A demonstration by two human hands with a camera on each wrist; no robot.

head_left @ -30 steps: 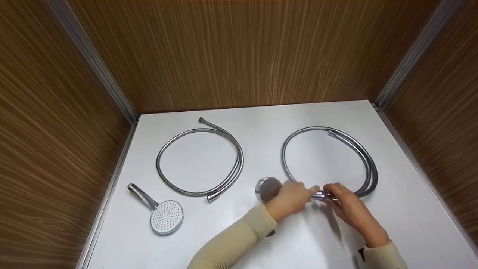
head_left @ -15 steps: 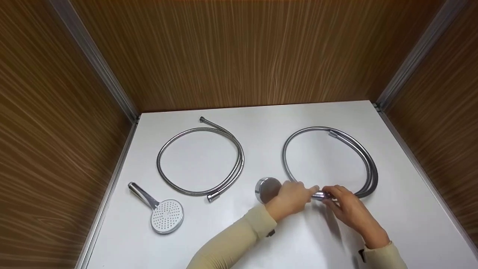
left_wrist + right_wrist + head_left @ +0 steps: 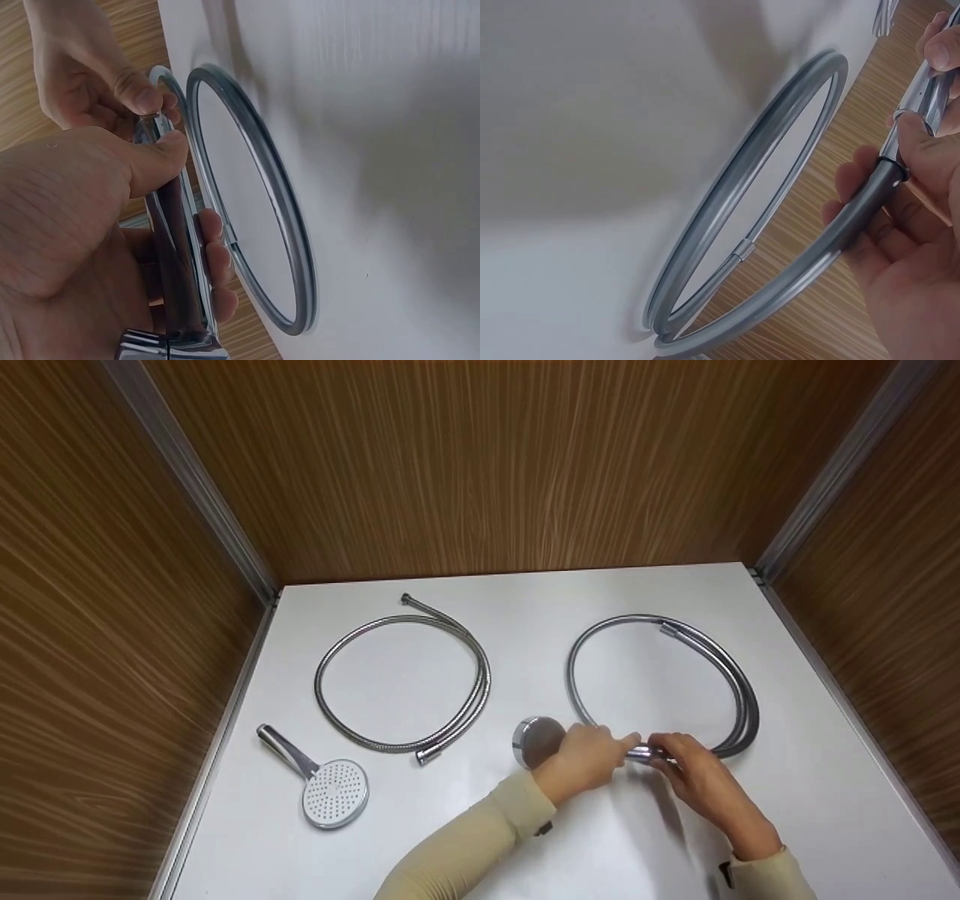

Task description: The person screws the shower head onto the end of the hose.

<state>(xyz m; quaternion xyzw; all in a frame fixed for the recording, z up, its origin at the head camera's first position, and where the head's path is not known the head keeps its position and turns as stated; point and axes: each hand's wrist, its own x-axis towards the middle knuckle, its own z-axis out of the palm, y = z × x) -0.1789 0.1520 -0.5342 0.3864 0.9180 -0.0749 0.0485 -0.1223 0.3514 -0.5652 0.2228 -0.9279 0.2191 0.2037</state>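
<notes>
Barely any movement since the earlier frame: fingers of the right hand (image 3: pixel 703 778) shift slightly at the hose end; left hand (image 3: pixel 587 756), both hoses and the other shower head stay put.

Left hand is wrapped around the handle (image 3: pixel 178 259) of one chrome shower head (image 3: pixel 541 741), thumb near the handle's end. Disc points toward the left edge of the tabletop (image 3: pixel 525 660), handle end toward the right edge. Location: near half, right of center.

Right hand pinches the chrome connector (image 3: pixel 891 141) of the grey hose (image 3: pixel 752 709), thumb on top, fingers behind. Black ring (image 3: pixel 892 168) sits where connector meets hose. Connector is lined up end to end with the handle; can't tell if it's threaded on. Beige sleeves (image 3: pixel 480 836) on both arms.

Rest of the grey hose is coiled just beyond the hands, toward the right edge. Its other end (image 3: pixel 667 628) is at the far side of the loop.

Ribbed metal hose (image 3: pixel 319 690) is coiled left of center, one end toward the far edge, nut end toward the near edge.

Second shower head (image 3: pixel 335 795) lies near the left edge, nozzles up, handle angled toward the far left corner.

Wood-grain panels (image 3: pixel 510 472) surround the far, left and right edges.
</notes>
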